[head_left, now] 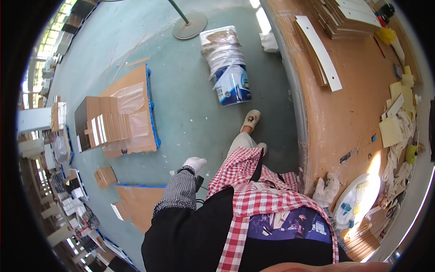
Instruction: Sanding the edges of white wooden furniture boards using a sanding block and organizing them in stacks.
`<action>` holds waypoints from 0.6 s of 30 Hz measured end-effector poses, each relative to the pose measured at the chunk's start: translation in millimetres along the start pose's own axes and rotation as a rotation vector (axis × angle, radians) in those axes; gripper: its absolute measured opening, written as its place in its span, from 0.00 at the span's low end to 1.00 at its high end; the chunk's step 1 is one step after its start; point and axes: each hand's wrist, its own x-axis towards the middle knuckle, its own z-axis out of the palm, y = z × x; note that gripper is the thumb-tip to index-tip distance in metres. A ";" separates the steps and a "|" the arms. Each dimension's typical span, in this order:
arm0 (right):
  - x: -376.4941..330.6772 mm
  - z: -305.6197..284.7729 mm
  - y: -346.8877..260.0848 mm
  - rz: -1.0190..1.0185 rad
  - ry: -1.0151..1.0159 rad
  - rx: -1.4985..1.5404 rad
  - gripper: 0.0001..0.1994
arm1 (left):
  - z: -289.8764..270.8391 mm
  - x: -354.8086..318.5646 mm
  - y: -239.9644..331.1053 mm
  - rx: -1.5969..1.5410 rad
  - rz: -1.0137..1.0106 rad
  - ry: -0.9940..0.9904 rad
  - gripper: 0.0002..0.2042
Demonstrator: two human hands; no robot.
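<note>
A stack of brown boards [111, 129] lies on cardboard, well left of the white-gloved left hand [195, 164], which hangs above the green floor [181, 109], its grip unclear. The white-gloved right hand [326, 190] is at the brown table's [335, 131] edge, finger spread indistinct, just beside a white oval tray [351, 192].

A wide, head-worn fisheye camera is looking steeply down from above, taking in the checked apron [253, 201] close below, the table [335, 122] along the right and the floor [181, 113] stretching farther off ahead and leftward; straight edges are bending toward its round, dark rim.
</note>
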 end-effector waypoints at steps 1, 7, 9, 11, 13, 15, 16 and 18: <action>2.7 1.5 5.5 0.050 -0.023 0.044 0.21 | 8.3 -10.2 -5.2 -0.089 -0.042 0.021 0.26; 25.2 -19.4 -35.7 0.282 -0.156 0.241 0.15 | 13.7 -82.3 -8.3 -0.115 0.033 0.010 0.26; 46.5 -31.0 -70.6 0.264 -0.221 0.254 0.13 | 13.0 -81.2 -10.8 -0.147 0.073 0.015 0.25; 60.6 -30.8 -103.4 -0.062 -0.466 0.384 0.09 | 2.8 -84.6 -7.9 -0.169 0.086 0.025 0.25; 69.5 -19.1 -141.4 0.093 -0.555 0.508 0.07 | -7.2 -80.2 -11.1 -0.196 0.094 0.028 0.25; 92.3 -20.5 -188.6 0.073 -0.947 0.498 0.08 | -14.7 -64.9 -13.1 -0.178 0.142 0.076 0.24; 102.6 -16.6 -217.6 0.074 -1.071 0.498 0.09 | -25.0 -57.4 -19.8 -0.172 0.142 0.068 0.24; 117.1 5.8 -254.7 -0.045 -1.194 0.516 0.14 | -43.7 -37.9 -33.1 -0.212 0.126 0.070 0.23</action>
